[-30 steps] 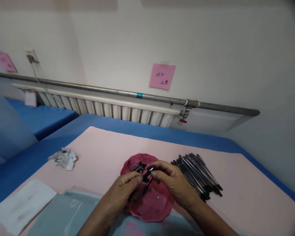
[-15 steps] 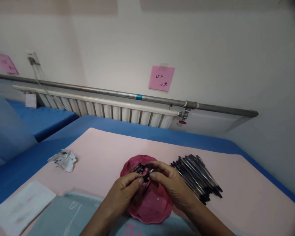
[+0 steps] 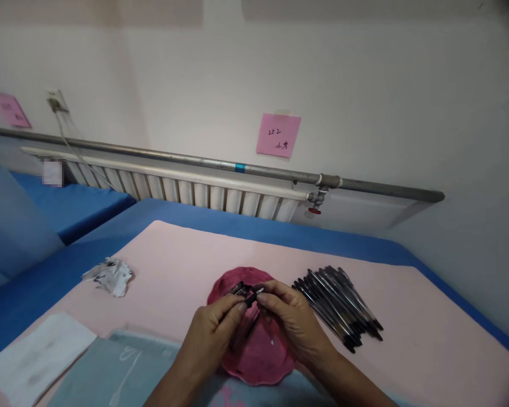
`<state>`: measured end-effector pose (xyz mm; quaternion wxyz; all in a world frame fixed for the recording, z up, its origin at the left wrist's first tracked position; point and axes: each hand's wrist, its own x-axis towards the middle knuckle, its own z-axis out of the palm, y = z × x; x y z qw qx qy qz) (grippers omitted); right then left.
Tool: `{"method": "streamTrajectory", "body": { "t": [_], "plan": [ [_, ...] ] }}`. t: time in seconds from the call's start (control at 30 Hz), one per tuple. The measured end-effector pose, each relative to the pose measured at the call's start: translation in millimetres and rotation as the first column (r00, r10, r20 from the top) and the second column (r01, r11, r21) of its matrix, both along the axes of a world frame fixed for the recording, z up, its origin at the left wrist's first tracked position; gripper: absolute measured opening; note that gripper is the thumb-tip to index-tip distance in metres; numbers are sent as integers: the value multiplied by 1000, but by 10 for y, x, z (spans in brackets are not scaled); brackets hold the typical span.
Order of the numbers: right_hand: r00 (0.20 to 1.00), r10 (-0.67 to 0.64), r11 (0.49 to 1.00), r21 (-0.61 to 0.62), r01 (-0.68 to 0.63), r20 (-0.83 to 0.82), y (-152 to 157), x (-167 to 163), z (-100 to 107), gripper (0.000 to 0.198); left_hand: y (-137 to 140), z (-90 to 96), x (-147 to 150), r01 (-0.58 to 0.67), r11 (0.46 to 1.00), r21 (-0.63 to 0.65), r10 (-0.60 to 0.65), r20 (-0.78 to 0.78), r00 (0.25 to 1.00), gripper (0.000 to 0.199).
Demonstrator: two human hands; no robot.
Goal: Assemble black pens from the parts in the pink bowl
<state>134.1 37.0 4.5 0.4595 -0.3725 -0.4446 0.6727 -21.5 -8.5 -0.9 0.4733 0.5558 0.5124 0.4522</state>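
Over a dark pink scalloped dish (image 3: 261,370), my left hand (image 3: 215,325) pinches a short black pen part (image 3: 250,301) between thumb and forefinger. My right hand (image 3: 294,316) is closed on a small piece with a pale, shiny end that meets the black part; fingers hide much of it. Behind the fingertips, more dark pen parts (image 3: 236,289) lie in the dish. To the right of my right hand is a pile of black-capped clear pens (image 3: 339,305), side by side and slanting.
A pale pink mat (image 3: 173,265) covers the blue table (image 3: 220,220). Crumpled tissue (image 3: 112,277) and a smudged white cloth (image 3: 40,356) lie at left, beside a grey-green cloth (image 3: 131,362). A radiator (image 3: 186,189) and pipe (image 3: 186,159) run along the wall behind.
My right fingers have drawn in and lowered slightly around the small piece, and the black part in my left hand has tilted. The pens and dish have stayed put.
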Motion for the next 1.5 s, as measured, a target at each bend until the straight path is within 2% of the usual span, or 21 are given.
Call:
{"method": "streamTrajectory", "body": {
  "t": [0.13, 0.27, 0.33, 0.43, 0.5, 0.53, 0.6, 0.67, 0.73, 0.77, 0.83, 0.93, 1.0, 1.07, 1.13, 1.23, 1.3, 1.37, 1.5],
  "plan": [
    [1000, 0, 1000, 14, -1, 30, -1, -15, 23, 15, -19, 12, 7, -22, 995, 97, 36, -137, 990, 31],
    [995, 28, 999, 37, -31, 93, 53, 21, 22, 27, 12, 6, -65, -122, 990, 66, 130, -121, 984, 30],
    [985, 4, 997, 71, -16, 172, 92, 55, -1, 31, 41, -1, -132, -225, 974, 38, 228, -83, 970, 32],
    [922, -40, 975, 215, -47, 385, 145, 92, -63, 21, 78, -16, -220, -328, 944, -9, 327, -77, 942, 37],
    [847, -75, 927, 350, -135, 526, 175, 85, -111, 16, 92, -33, -243, -342, 939, -34, 339, -67, 938, 39],
    [806, -100, 883, 425, -198, 584, 190, 68, -133, 16, 96, -42, -244, -337, 941, -42, 335, -54, 941, 39],
    [710, -163, 752, 553, -360, 685, 224, 13, -173, 18, 104, -61, -234, -323, 945, -48, 322, -26, 946, 39],
    [587, -243, 612, 592, -525, 772, 261, -53, -207, 21, 110, -78, -222, -315, 948, -41, 314, -24, 949, 38],
    [432, -324, 535, 540, -650, 842, 296, -107, -241, 23, 116, -89, -217, -311, 950, -28, 310, -41, 950, 38],
    [355, -361, 523, 502, -688, 862, 311, -124, -260, 23, 118, -93, -218, -308, 951, -20, 307, -49, 951, 37],
    [232, -418, 532, 444, -721, 878, 334, -135, -298, 21, 116, -99, -218, -295, 955, -7, 295, -56, 954, 37],
    [153, -457, 567, 420, -709, 876, 356, -117, -345, 17, 102, -99, -207, -280, 960, -3, 279, -86, 956, 37],
    [166, -448, 586, 429, -687, 878, 359, -104, -349, 15, 90, -88, -197, -268, 963, 0, 266, -108, 958, 37],
    [232, -419, 605, 461, -649, 878, 353, -92, -314, 15, 82, -65, -193, -256, 967, 12, 255, -107, 961, 36],
    [380, -375, 630, 533, -564, 845, 341, -70, -242, 16, 77, -30, -201, -231, 973, 20, 232, -102, 967, 34],
    [671, -290, 682, 639, -355, 682, 326, -2, -109, 18, 70, 25, -225, -167, 986, 22, 168, -133, 977, 33],
    [768, -254, 709, 653, -265, 587, 324, 56, -43, 19, 65, 43, -240, -125, 992, 22, 127, -160, 979, 32],
    [785, -254, 698, 669, -256, 565, 325, 105, -9, 18, 63, 40, -249, -104, 994, 24, 107, -184, 977, 31],
    [749, -275, 595, 719, -360, 603, 330, 161, 19, 21, 61, 18, -258, -72, 997, 37, 79, -237, 968, 32]
  ]
}}
